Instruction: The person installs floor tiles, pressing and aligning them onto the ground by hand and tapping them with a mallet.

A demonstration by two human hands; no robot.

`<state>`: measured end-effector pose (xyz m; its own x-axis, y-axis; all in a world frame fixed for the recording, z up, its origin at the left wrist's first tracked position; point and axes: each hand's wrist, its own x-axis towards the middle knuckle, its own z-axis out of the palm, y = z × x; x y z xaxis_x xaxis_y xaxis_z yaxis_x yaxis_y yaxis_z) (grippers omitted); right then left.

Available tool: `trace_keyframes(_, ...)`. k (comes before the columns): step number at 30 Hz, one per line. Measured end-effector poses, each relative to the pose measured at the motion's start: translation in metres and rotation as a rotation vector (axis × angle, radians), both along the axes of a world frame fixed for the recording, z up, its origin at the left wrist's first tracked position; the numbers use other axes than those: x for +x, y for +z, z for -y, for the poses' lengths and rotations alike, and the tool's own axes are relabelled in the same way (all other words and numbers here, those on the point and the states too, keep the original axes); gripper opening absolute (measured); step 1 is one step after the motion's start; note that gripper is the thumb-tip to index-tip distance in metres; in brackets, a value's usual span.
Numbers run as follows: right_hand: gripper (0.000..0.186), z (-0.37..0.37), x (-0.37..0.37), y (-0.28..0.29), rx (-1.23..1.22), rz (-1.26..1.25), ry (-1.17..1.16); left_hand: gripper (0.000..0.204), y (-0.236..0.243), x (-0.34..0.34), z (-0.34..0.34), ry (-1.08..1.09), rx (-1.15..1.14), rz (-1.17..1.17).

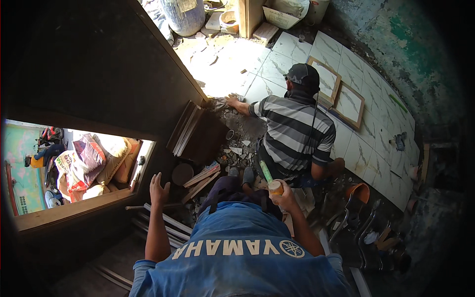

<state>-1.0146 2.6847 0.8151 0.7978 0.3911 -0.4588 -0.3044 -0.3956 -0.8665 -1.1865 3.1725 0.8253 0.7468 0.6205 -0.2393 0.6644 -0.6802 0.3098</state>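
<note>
The person's right hand (286,197) is raised in front of the chest and closed round a small cup (275,187), orange-brown w/ a pale top; fingers wrap its side, so it sits upright, prob. to keep whatever is in it level; contents can't be made out. A green stick-like thing (266,171) rises just behind the cup; whether the same hand holds it or it lies further off can't be told. The left hand (159,188) is lifted, palm turned away, fingers spread wide, holding nothing; it hovers near the dark wall by the window opening (79,163), seemingly for balance, though contact w/ the wall isn't clear.

Cup is between the person's blue shirt (237,247) and the back of a co-worker (294,133), who crouches just ahead in a striped shirt and dark cap; the co-worker's hand (232,100) is stretched out to the edge of the laid white tiles (277,64), beside a patch of rough grey mortar and rubble (237,143), as suits someone pressing down at the working edge. Two tiles w/ brown backing (341,94) lie flat on the finished floor beyond the co-worker, within reach; a stack of tiles (188,128) leans on edge against the wall, near the rubble. Wood strips (200,178) lie by the person's feet; sacks (94,163) show through the window opening.
</note>
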Motion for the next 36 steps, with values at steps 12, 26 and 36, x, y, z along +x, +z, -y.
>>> trace_keyframes(12, 0.068, -0.038, -0.011, 0.020, -0.053, -0.138, -0.115, 0.061, 0.270, 0.235, -0.225, -0.148, 1.394, 0.818)
trace_keyframes(26, 0.069, -0.107, -0.019, 0.016, -0.077, -0.130, -0.209, 0.058, 0.283, 0.253, -0.269, 0.000, 1.776, 0.370)
trace_keyframes(36, 0.072, -0.110, -0.036, 0.017, -0.101, -0.155, -0.258, 0.054, 0.275, 0.254, -0.290, -0.002, 1.789, 0.365)
